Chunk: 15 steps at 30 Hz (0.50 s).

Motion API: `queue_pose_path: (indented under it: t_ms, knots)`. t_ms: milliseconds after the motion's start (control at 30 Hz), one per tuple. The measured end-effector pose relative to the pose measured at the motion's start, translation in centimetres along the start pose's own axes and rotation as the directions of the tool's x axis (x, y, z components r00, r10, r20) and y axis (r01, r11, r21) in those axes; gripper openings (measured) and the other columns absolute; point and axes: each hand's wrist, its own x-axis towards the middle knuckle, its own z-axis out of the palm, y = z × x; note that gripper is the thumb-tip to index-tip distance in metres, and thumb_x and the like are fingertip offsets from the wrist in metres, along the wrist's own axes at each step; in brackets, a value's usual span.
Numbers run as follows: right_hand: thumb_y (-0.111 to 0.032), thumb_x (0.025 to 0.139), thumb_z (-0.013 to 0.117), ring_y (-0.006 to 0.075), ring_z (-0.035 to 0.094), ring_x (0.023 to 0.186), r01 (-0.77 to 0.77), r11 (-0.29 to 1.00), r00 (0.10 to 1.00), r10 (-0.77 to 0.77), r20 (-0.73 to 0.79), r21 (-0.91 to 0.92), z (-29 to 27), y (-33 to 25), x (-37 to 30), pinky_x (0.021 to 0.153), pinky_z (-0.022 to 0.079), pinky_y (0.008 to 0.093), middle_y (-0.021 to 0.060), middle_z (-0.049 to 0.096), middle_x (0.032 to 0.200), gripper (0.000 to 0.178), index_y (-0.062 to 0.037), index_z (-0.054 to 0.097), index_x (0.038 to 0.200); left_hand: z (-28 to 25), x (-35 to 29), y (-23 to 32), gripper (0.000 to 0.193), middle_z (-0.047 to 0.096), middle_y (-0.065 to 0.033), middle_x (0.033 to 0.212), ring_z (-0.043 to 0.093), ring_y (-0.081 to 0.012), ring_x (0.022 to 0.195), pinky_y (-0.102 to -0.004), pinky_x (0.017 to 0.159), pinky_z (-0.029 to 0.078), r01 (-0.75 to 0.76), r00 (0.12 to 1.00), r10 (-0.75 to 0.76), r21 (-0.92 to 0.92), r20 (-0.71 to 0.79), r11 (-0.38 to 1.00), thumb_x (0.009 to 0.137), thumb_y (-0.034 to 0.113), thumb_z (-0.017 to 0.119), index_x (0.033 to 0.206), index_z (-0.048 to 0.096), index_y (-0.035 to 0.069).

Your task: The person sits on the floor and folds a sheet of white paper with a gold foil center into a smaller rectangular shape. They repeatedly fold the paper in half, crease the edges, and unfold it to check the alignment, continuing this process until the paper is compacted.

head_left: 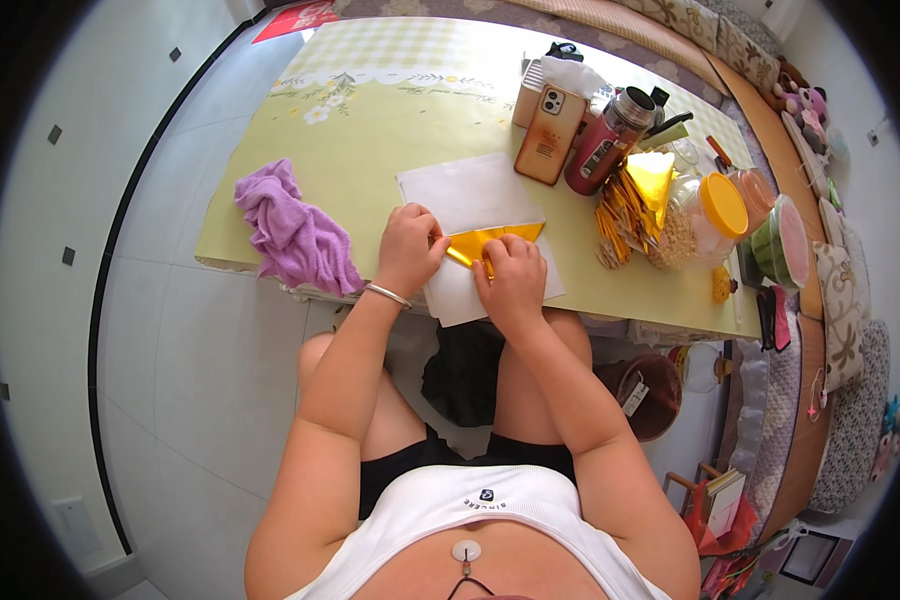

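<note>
A strip of shiny gold foil paper (467,248), seemingly folded over, lies across a small pile of white paper sheets (460,196) at the table's near edge. At its left end, the fingers of my left hand (410,245) are closed in a pinch on the gold paper; a bangle circles that wrist. My right hand (513,283) grips the lower edge further right, its fingers bent and pressed onto the foil. Part of the foil is hidden under my fingers. To the right, a heap of folded gold foil pieces (635,205) sits on the table.
Left of the paper lies a crumpled purple cloth (295,225). Behind it stand a gold phone (550,135) and a dark red bottle (610,140). On the right are a yellow-lidded clear jar (688,235) and a pink-lidded container (782,245). A brown bin (655,400) stands below the table (370,150).
</note>
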Motion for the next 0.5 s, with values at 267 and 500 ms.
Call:
queue_pose_path:
  t_ms: [267, 500]
  knots:
    - [-0.023, 0.083, 0.069, 0.0265, 0.052, 0.102, 0.116, 0.985, 0.993, -0.116, 0.011, -0.128, 0.9, 0.7, -0.3, 0.090, 0.040, 0.0445, 0.0070, 0.057, 0.110, 0.037, -0.0179, 0.072, 0.120, 0.9, -0.5, 1.6, 0.011, 0.061, -0.0103, 0.088, 0.057, -0.0308, 0.090, -0.0400, 0.080, 0.048, -0.092, 0.968, 0.128, 0.174, -0.214, 0.981, 0.076, 0.009, 0.072, 0.073, 0.063, 0.004]
    - [-0.025, 0.084, 0.069, 0.0263, 0.051, 0.103, 0.139, 0.981, 0.990, -0.140, 0.001, -0.137, 0.8, 0.9, -0.2, 0.092, 0.039, 0.0445, 0.0066, 0.057, 0.112, 0.039, -0.0172, 0.071, 0.121, 1.4, -3.5, 3.3, 0.014, 0.066, -0.0088, 0.093, 0.063, -0.0279, 0.088, -0.0400, 0.074, 0.049, -0.196, 0.977, 0.213, 0.319, -0.018, 0.927, 0.079, 0.007, 0.064, 0.091, 0.070, 0.004]
